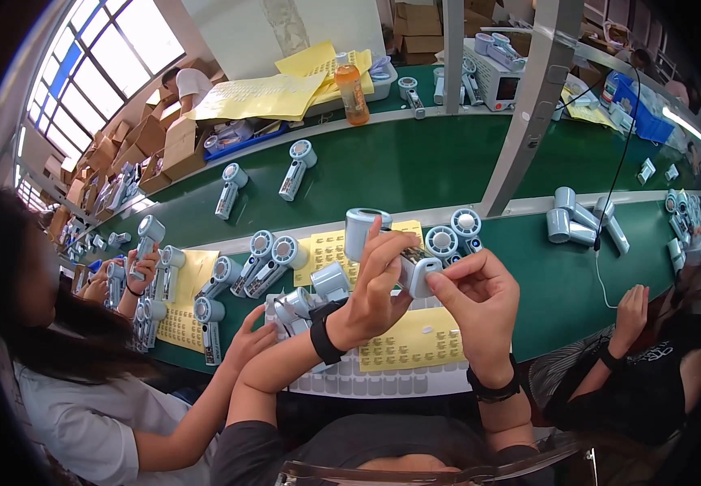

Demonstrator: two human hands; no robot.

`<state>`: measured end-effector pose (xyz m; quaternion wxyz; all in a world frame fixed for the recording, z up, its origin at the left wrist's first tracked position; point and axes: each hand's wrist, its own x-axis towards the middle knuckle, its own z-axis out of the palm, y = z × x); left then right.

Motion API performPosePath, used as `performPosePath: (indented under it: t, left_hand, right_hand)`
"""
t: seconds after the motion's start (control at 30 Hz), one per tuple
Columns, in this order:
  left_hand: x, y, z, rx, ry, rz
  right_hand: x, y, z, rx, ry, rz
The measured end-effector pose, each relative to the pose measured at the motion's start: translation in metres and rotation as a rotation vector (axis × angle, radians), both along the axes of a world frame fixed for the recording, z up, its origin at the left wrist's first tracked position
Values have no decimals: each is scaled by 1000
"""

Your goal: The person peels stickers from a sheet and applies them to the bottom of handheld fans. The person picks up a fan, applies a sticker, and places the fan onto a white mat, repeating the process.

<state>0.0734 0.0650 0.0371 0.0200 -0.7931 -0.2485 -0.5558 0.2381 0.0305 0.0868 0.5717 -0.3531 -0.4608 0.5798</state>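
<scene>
My left hand [376,285] is wrapped round a light-blue handheld fan [362,235], held tilted above the table with its round head to the left. The end of its handle points right, toward my right hand [478,312]. There my thumb and fingers pinch the handle end; whether something small lies under them is hidden. Below my hands rests a yellow sticker sheet [399,344] with rows of small labels and a small white piece on it. Beneath that sheet is a white sheet [358,385] with grey rounded shapes. Two more handheld fans [441,240] stand just behind my hands.
Several fans [265,263] stand left of me, beside another yellow sheet [184,312]. A co-worker [108,389] at left reaches toward fans near my left forearm; another person [642,364] sits at right. A green conveyor [342,166] runs behind, with a grey metal post [520,121].
</scene>
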Motion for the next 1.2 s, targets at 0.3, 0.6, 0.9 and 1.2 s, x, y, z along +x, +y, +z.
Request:
performPosePath:
  t: [0.3,0.6,0.9,1.2]
  left_hand:
    - [-21,89,24,88,218,-160]
    - [-58,202,-31,66,970,131]
    - [-73,231,-105,207,939,272]
    - [-116,220,-90,-497,404,1249]
  right_hand:
    - [-15,47,-64,-62,-141,165]
    - [-109,4,-114,284,-1133,459]
    - [5,65,-32,-160,-920,440]
    - [-21,253,-91,177,-1303,-299]
